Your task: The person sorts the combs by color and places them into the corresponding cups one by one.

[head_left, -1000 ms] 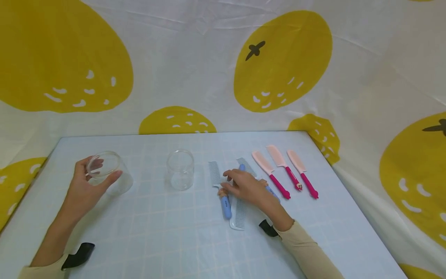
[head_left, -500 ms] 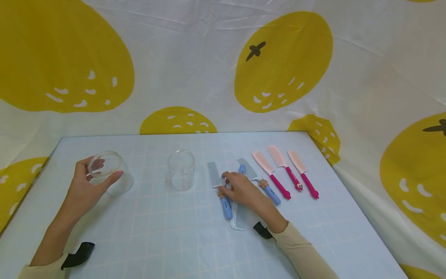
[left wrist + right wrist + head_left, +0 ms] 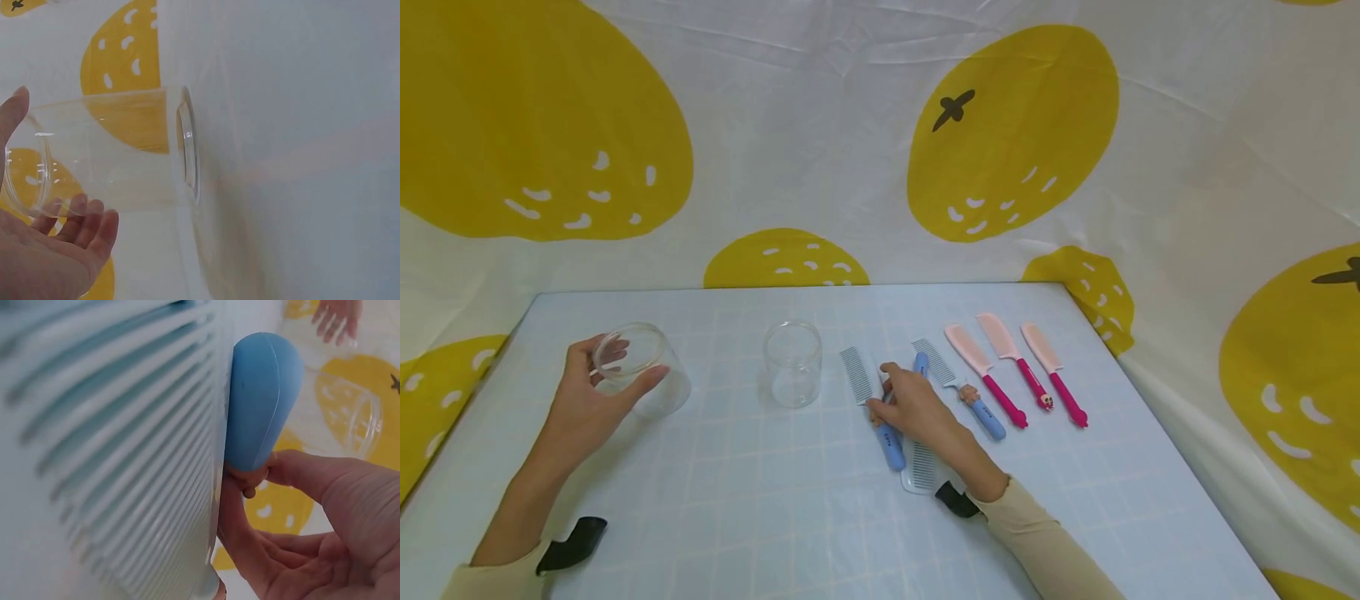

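My left hand [image 3: 593, 400] holds a clear glass cup [image 3: 662, 387] round its upper side, thumb on one side and fingers on the other. In the left wrist view the glass base stands close to the tabletop. At the centre right, my right hand [image 3: 921, 412] pinches a blue-handled comb [image 3: 891, 448] at the neck, where a small brown figure sits. The right wrist view has its rounded blue handle [image 3: 262, 400] beside thumb and fingers. Under that hand lies a second blue comb [image 3: 919, 467], its middle hidden. A third blue comb [image 3: 983, 415] lies just to the right.
Another clear glass cup [image 3: 793, 367] stands between the hands, left of the combs. Three pink combs [image 3: 1002, 387] with dark pink handles lie at the right of the table [image 3: 737, 517]. A curtain with yellow fruit print hangs behind.
My right hand has shifted slightly left and down onto the leftmost blue comb, which has turned a little, its toothed end swinging left. The left hand and its glass cup are nearly still.
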Demonstrator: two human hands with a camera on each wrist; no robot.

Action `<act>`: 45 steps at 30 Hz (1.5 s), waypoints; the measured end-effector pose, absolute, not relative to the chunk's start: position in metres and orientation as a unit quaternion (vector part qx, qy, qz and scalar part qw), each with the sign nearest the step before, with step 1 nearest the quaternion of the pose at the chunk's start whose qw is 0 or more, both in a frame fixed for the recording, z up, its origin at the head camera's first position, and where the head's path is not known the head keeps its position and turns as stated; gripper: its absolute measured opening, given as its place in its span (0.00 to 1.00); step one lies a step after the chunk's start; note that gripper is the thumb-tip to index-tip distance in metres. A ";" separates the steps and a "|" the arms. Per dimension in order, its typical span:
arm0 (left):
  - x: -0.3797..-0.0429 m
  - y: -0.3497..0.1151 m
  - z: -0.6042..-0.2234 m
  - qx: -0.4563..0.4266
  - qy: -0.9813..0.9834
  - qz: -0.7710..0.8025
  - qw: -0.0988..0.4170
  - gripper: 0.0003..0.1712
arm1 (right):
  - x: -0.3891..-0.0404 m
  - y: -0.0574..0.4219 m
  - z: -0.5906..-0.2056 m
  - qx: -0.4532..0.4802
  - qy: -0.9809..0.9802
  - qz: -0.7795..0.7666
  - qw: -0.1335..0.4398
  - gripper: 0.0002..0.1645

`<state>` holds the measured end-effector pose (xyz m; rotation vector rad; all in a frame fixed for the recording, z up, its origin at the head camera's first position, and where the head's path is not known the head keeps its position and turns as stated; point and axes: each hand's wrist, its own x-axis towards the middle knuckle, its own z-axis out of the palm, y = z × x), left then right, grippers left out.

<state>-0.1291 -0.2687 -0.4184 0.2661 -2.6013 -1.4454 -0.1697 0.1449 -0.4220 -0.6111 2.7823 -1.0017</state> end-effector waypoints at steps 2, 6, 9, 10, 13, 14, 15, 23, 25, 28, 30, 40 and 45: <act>-0.130 -0.269 -0.418 0.093 -0.868 -0.483 0.073 0.56 | -0.170 0.144 -0.422 -0.182 0.923 -0.334 0.062 0.34; -0.130 -0.269 -0.417 0.094 -0.868 -0.482 0.068 0.56 | -0.170 0.143 -0.420 -0.157 0.929 -0.331 0.055 0.30; -0.130 -0.269 -0.416 0.091 -0.868 -0.483 0.068 0.56 | -0.170 0.143 -0.419 -0.150 0.930 -0.331 0.047 0.26; -0.130 -0.269 -0.416 0.091 -0.868 -0.483 0.068 0.57 | -0.170 0.143 -0.418 -0.150 0.930 -0.334 0.047 0.24; -0.130 -0.268 -0.415 0.094 -0.868 -0.483 0.064 0.57 | -0.170 0.144 -0.417 -0.149 0.925 -0.346 0.049 0.21; -0.130 -0.268 -0.415 0.095 -0.868 -0.483 0.063 0.57 | -0.170 0.144 -0.417 -0.148 0.923 -0.351 0.049 0.20; -0.131 -0.268 -0.415 0.096 -0.868 -0.483 0.062 0.57 | -0.170 0.145 -0.416 -0.147 0.921 -0.356 0.051 0.18; -0.132 -0.269 -0.416 0.102 -0.867 -0.484 0.058 0.57 | -0.171 0.148 -0.414 -0.132 0.918 -0.369 0.064 0.13; -0.132 -0.270 -0.417 0.101 -0.868 -0.483 0.059 0.57 | -0.172 0.148 -0.414 -0.131 0.917 -0.371 0.065 0.13; -0.132 -0.270 -0.417 0.102 -0.868 -0.483 0.058 0.57 | -0.172 0.150 -0.413 -0.131 0.912 -0.383 0.063 0.13; -0.132 -0.271 -0.418 0.103 -0.867 -0.483 0.058 0.57 | -0.172 0.150 -0.411 -0.132 0.908 -0.394 0.059 0.14; -0.130 -0.274 -0.419 0.080 -0.867 -0.486 0.077 0.55 | -0.168 0.144 -0.388 -0.141 0.880 -0.452 0.017 0.17; -0.131 -0.274 -0.420 0.082 -0.867 -0.485 0.076 0.55 | -0.165 0.141 -0.375 -0.151 0.863 -0.482 -0.001 0.20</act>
